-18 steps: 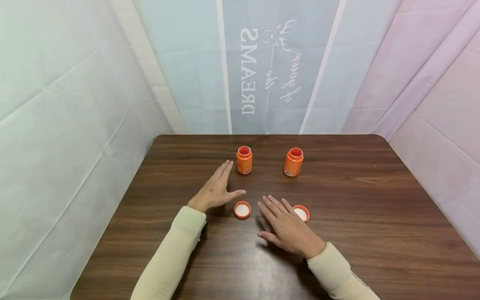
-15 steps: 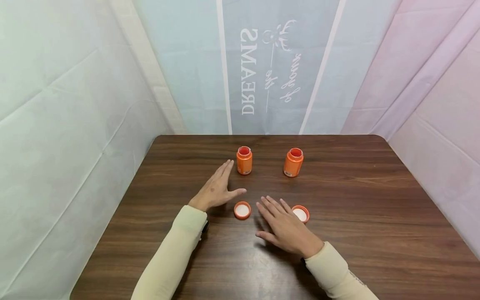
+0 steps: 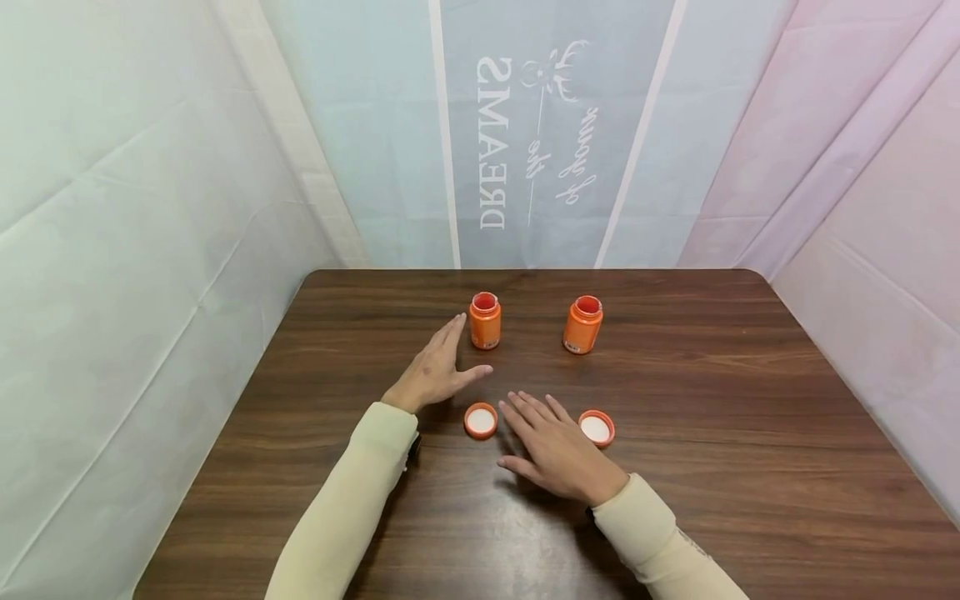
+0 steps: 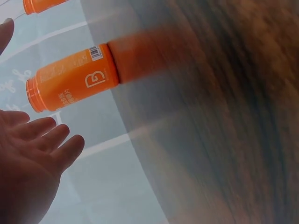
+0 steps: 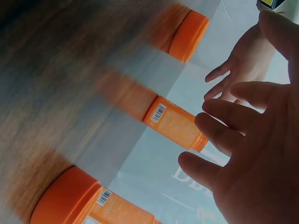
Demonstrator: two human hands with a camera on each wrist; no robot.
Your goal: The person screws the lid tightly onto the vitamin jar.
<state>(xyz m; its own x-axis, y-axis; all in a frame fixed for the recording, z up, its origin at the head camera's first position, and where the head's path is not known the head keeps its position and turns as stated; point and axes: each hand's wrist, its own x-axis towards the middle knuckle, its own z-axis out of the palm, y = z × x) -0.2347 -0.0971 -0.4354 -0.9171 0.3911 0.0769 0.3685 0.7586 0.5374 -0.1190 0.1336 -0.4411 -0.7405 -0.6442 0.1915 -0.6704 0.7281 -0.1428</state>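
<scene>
Two orange bottles without caps stand upright toward the back of the table: the left bottle [image 3: 485, 323] and the right bottle [image 3: 582, 327]. In front of them lie two orange caps with their white insides up, the left cap [image 3: 481, 422] and the right cap [image 3: 597, 428]. My left hand [image 3: 432, 367], fingers straight and thumb spread, is beside the left bottle; in the left wrist view its palm [image 4: 28, 158] holds nothing. Between the two caps my right hand [image 3: 558, 450] hovers, fingers extended. The right wrist view shows its fingers [image 5: 219, 133] holding nothing.
The dark wood table [image 3: 750, 400] shows a glossy reflection near the front. Pale cloth hangs at the left [image 3: 150, 250] and right, and a blue printed cloth [image 3: 540, 150] hangs behind the table's back edge.
My right hand has moved a little to the left, so the right cap shows fully. My left hand has shifted slightly forward. The bottles and caps stay in place on the table.
</scene>
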